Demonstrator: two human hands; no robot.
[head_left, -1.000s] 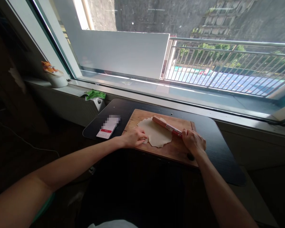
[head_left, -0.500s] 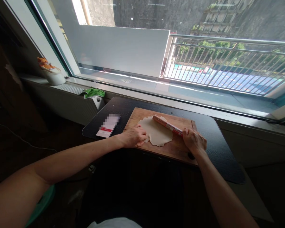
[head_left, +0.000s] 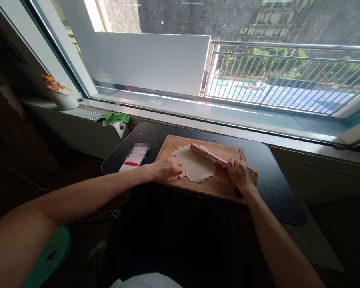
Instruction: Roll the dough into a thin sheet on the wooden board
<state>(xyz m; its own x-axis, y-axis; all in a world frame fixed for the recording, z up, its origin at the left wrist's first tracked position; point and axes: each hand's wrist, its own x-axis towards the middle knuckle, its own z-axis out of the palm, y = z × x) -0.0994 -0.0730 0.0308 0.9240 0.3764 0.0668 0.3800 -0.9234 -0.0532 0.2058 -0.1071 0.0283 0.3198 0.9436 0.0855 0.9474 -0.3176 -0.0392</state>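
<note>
Dark surface [head_left: 277,190] beside a window sill [head_left: 174,120]: board, dough, rod, two hands

We record a wooden cutting board [head_left: 225,187] lying on the surface, near its middle, with a dark oval mark [head_left: 238,193] by its near right corner.

Item, one sheet of rolled dough [head_left: 199,169]: pale, thin, ragged at the rim, lying flat on the left and middle part of the board.

Item, one printed reddish-brown rod [head_left: 209,157]: set slantwise, its far end over the dough, its near end running into the right hand [head_left: 243,174]. We note that hand's grip clamped around the rod at the board's right side.

Item, the left hand [head_left: 167,169]: at the dough's left edge, over the board, fingers curled. We cannot tell whether its grip is pinching the dough or merely resting against it.

Left of the board, on the same surface, we list one smartphone [head_left: 134,158], screen up and lit, part of it pixelated.

Beyond, at the left, we enter a radiator [head_left: 78,127] bearing a green cloth [head_left: 116,117] at its near end and, farther along, a white pot [head_left: 67,101] with an orange figure [head_left: 52,82] on it. Outside the glass we count one metal railing [head_left: 291,82]. Low at the left, partly behind the forearm, we see a green stool [head_left: 56,250].
</note>
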